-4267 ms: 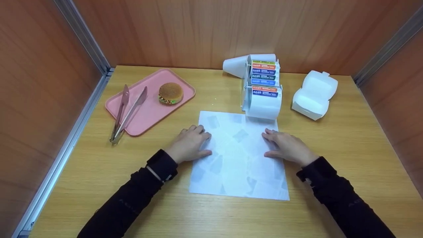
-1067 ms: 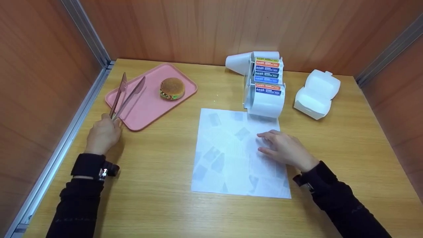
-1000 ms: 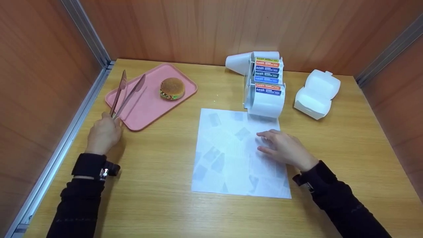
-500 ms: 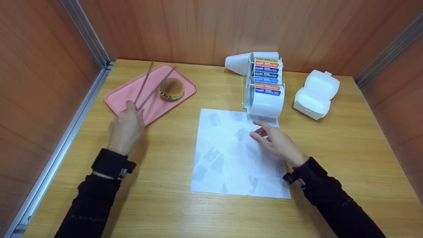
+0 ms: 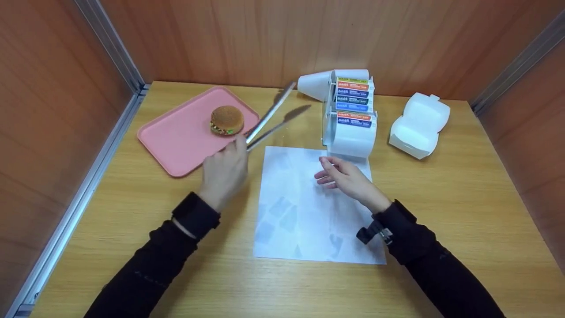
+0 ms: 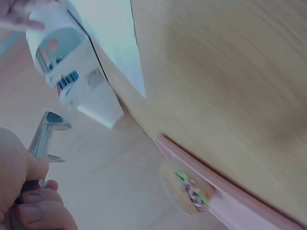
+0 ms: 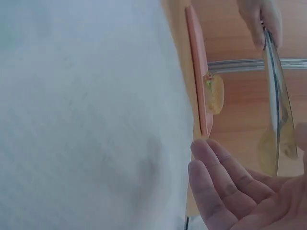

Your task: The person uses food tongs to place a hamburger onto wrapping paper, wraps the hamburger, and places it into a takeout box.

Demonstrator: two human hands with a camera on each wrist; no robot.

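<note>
In the head view, my left hand (image 5: 226, 172) grips the metal tongs (image 5: 276, 108) near their joined end, in the air at the right side of the pink tray (image 5: 172, 137). The two tong arms spread apart and point toward the label dispenser, with nothing between them. My right hand (image 5: 346, 179) is over the white paper sheet (image 5: 287, 229), palm turned sideways, fingers loosely bent and holding nothing. The right wrist view shows its fingers (image 7: 230, 187) facing the tongs (image 7: 278, 105). A burger (image 5: 227, 120) sits on the tray's right part.
A dispenser with white rolls and coloured labels (image 5: 353, 110) stands behind the paper sheet, and a white cone-shaped piece (image 5: 315, 85) juts from its left. Farther right lies an open white clamshell box (image 5: 419, 128). Wooden panels (image 5: 265, 39) enclose the table.
My left hand has picked up the tongs from the tray's left corner and carried them right, past the burger. My right hand has shifted left over the paper and turned its palm sideways.
</note>
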